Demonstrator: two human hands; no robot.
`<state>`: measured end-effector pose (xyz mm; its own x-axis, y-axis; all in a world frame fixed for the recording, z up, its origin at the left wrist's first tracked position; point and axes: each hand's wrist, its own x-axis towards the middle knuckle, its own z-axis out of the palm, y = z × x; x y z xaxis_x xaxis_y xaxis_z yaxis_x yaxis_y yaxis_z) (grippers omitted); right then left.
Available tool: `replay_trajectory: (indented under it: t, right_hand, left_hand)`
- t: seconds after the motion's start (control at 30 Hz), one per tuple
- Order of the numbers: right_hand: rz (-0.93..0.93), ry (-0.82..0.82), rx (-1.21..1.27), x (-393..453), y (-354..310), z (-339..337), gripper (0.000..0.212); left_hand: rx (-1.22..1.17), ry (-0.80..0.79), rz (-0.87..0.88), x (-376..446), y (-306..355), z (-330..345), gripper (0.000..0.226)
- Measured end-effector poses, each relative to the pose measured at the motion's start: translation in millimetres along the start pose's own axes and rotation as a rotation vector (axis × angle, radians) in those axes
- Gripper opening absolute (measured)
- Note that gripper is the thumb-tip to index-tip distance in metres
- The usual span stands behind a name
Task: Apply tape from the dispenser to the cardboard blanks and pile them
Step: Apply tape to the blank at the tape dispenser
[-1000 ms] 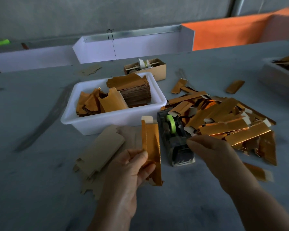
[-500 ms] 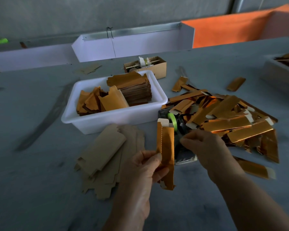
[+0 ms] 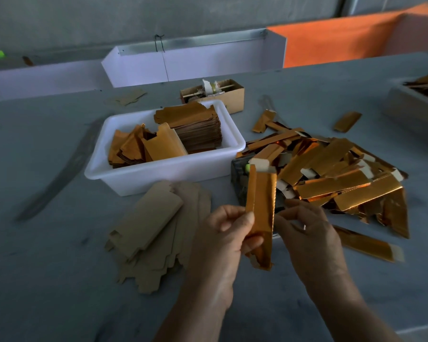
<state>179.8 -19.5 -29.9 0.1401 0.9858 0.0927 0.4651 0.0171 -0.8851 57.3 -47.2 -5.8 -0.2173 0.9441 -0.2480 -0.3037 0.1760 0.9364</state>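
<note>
My left hand (image 3: pixel 220 233) pinches a folded gold cardboard blank (image 3: pixel 261 211), held upright above the table. My right hand (image 3: pixel 307 230) is at the blank's right edge, fingers curled with the fingertips close to it; any tape between them is too small to see. Right behind the blank stands the dark tape dispenser (image 3: pixel 240 178) with a green roll, partly hidden. A loose pile of gold blanks (image 3: pixel 336 178) lies to the right of the dispenser. Flat brown blanks (image 3: pixel 156 228) lie spread to the left of my hands.
A white plastic tub (image 3: pixel 139 176) with stacked and loose blanks stands behind the brown sheets. A small cardboard box (image 3: pixel 235 92) sits further back. White trays (image 3: pixel 195 60) line the table's far edge. A grey bin (image 3: pixel 410 104) is at the right.
My left hand carried the gold blank to the right, in front of the dispenser. My right hand drew back from the dispenser and came to the blank's right edge.
</note>
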Motion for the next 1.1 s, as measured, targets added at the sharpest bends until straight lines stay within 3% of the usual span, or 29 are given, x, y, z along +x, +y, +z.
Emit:
replay_trajectory:
  t: [0.3, 0.53, 0.73, 0.87, 0.97, 1.1]
  right_hand:
    - [-0.016, 0.062, 0.047, -7, 4, 6, 0.029]
    - [-0.088, 0.070, -0.105, 1, 4, 2, 0.015]
    - [-0.002, 0.040, 0.074, -5, 3, -27, 0.012]
    - [0.055, -0.130, 0.378, -11, -15, -50, 0.012]
    - [-0.035, -0.276, 0.361, -14, -28, -55, 0.016]
    - [-0.139, -0.309, 0.295, -14, -35, -53, 0.024]
  left_hand:
    - [0.300, -0.104, 0.045, 17, 1, 16, 0.007]
    - [0.357, -0.063, 0.022, 20, 3, 17, 0.006]
    - [0.316, -0.071, 0.010, 17, 6, 18, 0.010]
    - [0.276, -0.063, 0.028, 9, 7, 16, 0.006]
    - [0.268, -0.092, 0.041, 3, 10, 15, 0.010]
    - [0.278, -0.122, 0.056, -5, 15, 14, 0.010]
